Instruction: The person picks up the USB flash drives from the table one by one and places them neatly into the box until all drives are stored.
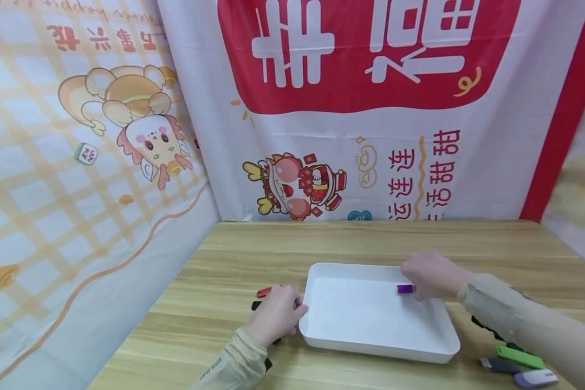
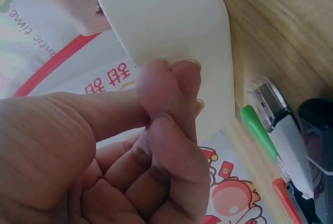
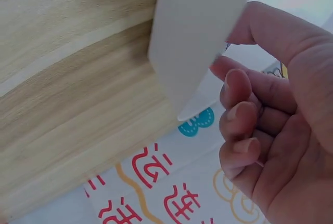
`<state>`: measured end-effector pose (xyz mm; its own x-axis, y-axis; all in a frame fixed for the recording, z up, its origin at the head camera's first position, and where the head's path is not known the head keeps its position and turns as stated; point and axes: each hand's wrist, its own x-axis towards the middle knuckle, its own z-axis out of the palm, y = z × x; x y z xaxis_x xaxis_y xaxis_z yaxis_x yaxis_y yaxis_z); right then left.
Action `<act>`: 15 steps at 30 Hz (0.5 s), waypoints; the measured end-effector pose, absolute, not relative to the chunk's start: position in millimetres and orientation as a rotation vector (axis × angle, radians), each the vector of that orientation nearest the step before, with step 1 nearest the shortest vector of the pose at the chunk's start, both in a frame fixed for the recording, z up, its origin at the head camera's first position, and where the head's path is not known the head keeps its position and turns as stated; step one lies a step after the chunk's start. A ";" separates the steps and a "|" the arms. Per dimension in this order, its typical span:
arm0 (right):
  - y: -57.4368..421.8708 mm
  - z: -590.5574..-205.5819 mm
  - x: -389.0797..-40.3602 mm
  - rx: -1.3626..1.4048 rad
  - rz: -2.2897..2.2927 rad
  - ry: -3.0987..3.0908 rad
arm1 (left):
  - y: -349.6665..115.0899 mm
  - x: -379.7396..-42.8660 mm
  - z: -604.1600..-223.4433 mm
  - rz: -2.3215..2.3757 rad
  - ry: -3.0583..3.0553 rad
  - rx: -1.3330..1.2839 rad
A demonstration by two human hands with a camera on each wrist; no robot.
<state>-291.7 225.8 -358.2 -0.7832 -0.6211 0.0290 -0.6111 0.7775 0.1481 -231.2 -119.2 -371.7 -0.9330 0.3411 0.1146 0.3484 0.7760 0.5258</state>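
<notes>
A shallow white tray (image 1: 361, 314) sits on the wooden table in the head view. My left hand (image 1: 277, 311) is at its left end, thumb and fingers pinching the rim; in the left wrist view this hand (image 2: 151, 141) has its fingertips together at the tray wall (image 2: 171, 21). Over the tray's far right part, my right hand (image 1: 431, 276) pinches a purple USB stick (image 1: 405, 289), whose body shows to the left of the fingers. The right wrist view has the right hand (image 3: 270, 94) beside the tray wall (image 3: 195, 37), with the stick nearly hidden there.
Right of the tray lie several USB sticks, among them a green one (image 1: 520, 357), a dark one (image 1: 498, 365) and a white-and-purple one (image 1: 536, 377). A red stick (image 1: 264, 292) and black ones lie by my left hand. Printed cloth (image 1: 292, 130) hangs behind the table (image 1: 253, 244).
</notes>
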 end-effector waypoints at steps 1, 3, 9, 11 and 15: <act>225.9 -360.2 -292.6 1.007 -0.215 -2.886 | -119.3 -231.2 -371.6 -0.876 -2.949 -0.574; 225.5 -363.9 -294.1 1.010 -0.242 -2.875 | -119.5 -231.2 -371.2 -0.878 -2.950 -0.578; 222.7 -368.9 -294.4 1.037 -0.295 -2.798 | -119.8 -230.2 -368.9 -0.891 -2.955 -0.608; 221.9 -368.6 -293.6 1.042 -0.295 -2.786 | -119.8 -229.8 -368.3 -0.890 -2.957 -0.612; 222.4 -367.8 -293.8 1.036 -0.277 -2.797 | -120.0 -229.5 -367.8 -0.890 -2.962 -0.605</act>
